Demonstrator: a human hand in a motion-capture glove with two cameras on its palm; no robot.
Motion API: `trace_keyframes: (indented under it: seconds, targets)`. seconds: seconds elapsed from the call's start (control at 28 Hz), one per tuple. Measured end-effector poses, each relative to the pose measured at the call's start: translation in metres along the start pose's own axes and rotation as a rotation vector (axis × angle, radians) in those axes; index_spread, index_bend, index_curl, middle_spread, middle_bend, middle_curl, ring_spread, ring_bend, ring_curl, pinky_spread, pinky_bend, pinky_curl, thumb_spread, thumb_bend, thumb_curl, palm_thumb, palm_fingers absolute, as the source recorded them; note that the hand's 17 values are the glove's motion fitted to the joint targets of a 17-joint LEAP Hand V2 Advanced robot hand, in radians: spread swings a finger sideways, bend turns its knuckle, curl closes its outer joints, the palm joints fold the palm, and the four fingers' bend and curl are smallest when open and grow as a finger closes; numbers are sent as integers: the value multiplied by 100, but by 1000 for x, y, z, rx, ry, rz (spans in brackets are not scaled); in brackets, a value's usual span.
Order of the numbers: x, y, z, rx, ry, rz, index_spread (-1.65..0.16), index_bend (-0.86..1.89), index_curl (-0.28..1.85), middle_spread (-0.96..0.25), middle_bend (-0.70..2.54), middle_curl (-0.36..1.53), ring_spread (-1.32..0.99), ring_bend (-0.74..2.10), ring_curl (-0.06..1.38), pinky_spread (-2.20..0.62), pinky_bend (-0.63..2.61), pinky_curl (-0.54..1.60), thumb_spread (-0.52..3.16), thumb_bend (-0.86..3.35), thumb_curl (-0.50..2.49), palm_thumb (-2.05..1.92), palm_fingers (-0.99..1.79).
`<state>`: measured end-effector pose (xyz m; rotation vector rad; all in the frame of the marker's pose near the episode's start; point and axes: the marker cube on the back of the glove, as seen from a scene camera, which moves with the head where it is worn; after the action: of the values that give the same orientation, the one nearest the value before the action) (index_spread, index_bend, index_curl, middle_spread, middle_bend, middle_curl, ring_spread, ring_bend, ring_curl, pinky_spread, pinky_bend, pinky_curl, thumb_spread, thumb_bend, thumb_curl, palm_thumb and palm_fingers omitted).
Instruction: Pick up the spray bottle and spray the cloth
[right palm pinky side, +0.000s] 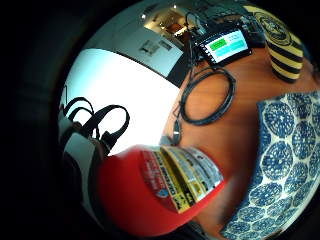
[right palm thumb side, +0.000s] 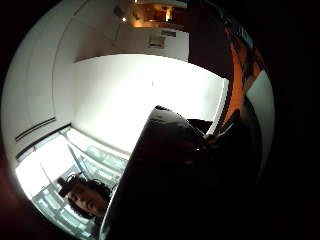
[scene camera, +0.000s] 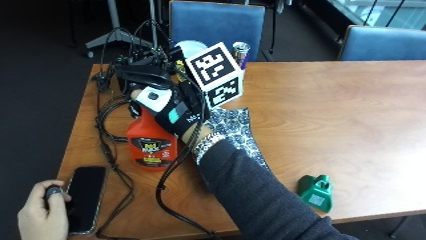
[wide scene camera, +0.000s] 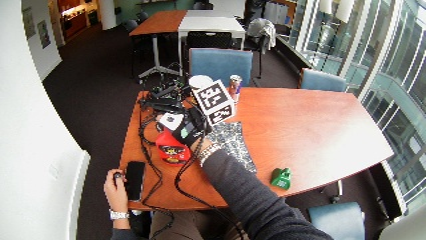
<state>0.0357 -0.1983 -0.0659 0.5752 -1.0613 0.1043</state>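
Outside view: gloved right hand (scene camera: 174, 116) grips red spray bottle (scene camera: 149, 142) by its neck, bottle upright near the bench (scene camera: 333, 110) left edge. Patterned cloth (scene camera: 234, 131) just right; right half open.

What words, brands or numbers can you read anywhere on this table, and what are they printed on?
No text can be read for sure.
Red spray bottle: its label has print, too blurred to read.
Small screen: green and blue boxes, text too small.
Can: print too small.
Yellow and black striped thing: round emblem, unreadable.
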Motion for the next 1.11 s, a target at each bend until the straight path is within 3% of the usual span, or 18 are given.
trace_keyframes:
  seconds: [0.68,0.96,1.11]
  targets:
    - [43,39,9,-96,-46,122,-34,21,63,-24,62,52,-26,61,48,-29,41,38,27,-3,83,94,132]
    - [53,46,-2,-193,60,171,-32,12,57,-25,55,50,-23,61,47,-9,26,36,43,-6,77,90,100]
    - [59,55,-21,-211,196,203,-34,1,50,-21,45,47,-17,54,47,6,34,40,60,-7,71,81,60]
